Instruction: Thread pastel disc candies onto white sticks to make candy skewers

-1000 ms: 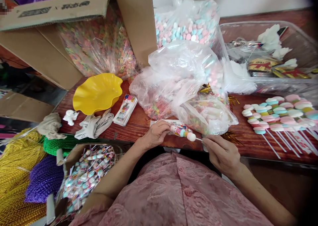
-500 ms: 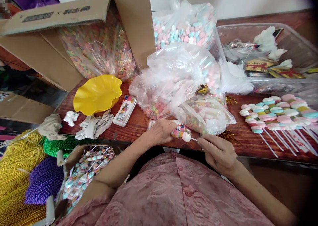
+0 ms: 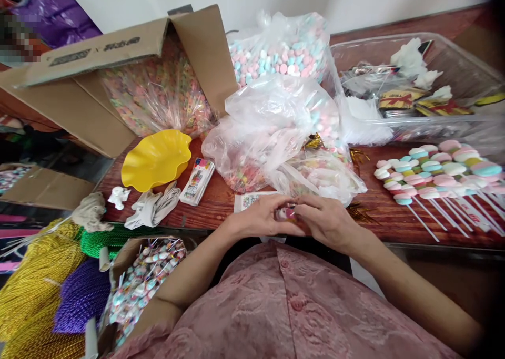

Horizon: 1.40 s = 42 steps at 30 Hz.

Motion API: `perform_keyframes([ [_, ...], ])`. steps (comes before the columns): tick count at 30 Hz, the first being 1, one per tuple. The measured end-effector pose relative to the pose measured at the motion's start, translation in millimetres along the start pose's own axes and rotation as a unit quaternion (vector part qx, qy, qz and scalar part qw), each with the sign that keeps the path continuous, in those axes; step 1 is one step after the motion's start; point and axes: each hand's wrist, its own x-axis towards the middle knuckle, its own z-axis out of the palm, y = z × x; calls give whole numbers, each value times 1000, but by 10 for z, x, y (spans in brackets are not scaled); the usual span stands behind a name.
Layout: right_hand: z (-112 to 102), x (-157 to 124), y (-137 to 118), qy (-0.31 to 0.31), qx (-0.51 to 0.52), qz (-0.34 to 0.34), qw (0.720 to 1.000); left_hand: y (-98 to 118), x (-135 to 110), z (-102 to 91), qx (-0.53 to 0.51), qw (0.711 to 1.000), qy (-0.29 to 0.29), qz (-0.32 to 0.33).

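Observation:
Close to the table's front edge, my left hand point(image 3: 262, 215) is closed around a small printed candy bag point(image 3: 284, 212). My right hand point(image 3: 329, 222) meets it from the other side, its fingers pinching the same bag. The marshmallow stick inside is hidden by my fingers. Just beyond my left hand lies a flat printed bag point(image 3: 246, 201). Farther left is a stack of printed bags point(image 3: 197, 183). Several marshmallow sticks point(image 3: 430, 180) lie in an overlapping pile at the right, their white sticks toward me.
Clear plastic bags of sweets point(image 3: 256, 138) fill the table's middle. A yellow wavy dish point(image 3: 155, 162) and white gloves point(image 3: 152, 206) sit left. A cardboard box point(image 3: 205, 49) and a clear bin point(image 3: 469, 120) stand behind. Below left is a box of wrapped sticks point(image 3: 145, 275).
My right hand has moved left from the stick to the bag, and both hands now close around it. The marshmallows and stick have gone out of sight. The view has shifted slightly.

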Motion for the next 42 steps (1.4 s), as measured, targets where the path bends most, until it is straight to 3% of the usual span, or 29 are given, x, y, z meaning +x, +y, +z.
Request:
perform_keyframes([
  [2, -167, 32, 53, -4, 25, -8, 1000, 61, 2, -117, -127, 990, -32, -50],
  [4, -287, 92, 68, -10, 37, -14, 999, 86, 5, -140, -249, 961, -33, -119],
  [7, -334, 219, 48, -29, 70, -10, 997, 76, 23, -1, -361, 915, 37, -176],
  [10, -280, 321, 37, -18, 134, 27, 990, 33, 55, 197, -397, 891, 141, -167],
  [13, -188, 329, 21, 78, 204, 113, 969, -25, 84, 293, -393, 871, 266, -127],
  [15, -90, 292, -22, 187, 251, 191, 930, -46, 93, 291, -357, 865, 337, -106],
  [18, 111, 239, -132, 271, 285, 258, 883, -26, 91, 270, -252, 885, 387, -57],
  [21, 263, 237, -217, 267, 291, 255, 882, 5, 85, 305, -193, 903, 383, -7],
  [26, 289, 279, -157, 262, 286, 200, 900, -28, 44, 428, -314, 887, 337, -44],
  [29, 326, 284, -76, 270, 343, 237, 868, -17, -8, 454, -322, 891, 313, -65],
  [32, 365, 276, -20, 221, 422, 279, 834, 15, -51, 433, -286, 905, 308, -61],
  [35, 336, 259, -28, 191, 396, 250, 863, 19, -60, 416, -307, 907, 279, -70],
  [38, 293, 240, -105, 244, 278, 212, 905, 11, -37, 451, -419, 877, 216, -94],
  [42, 357, 231, -190, 320, 125, 170, 924, 14, 15, 564, -503, 840, 181, -97],
])
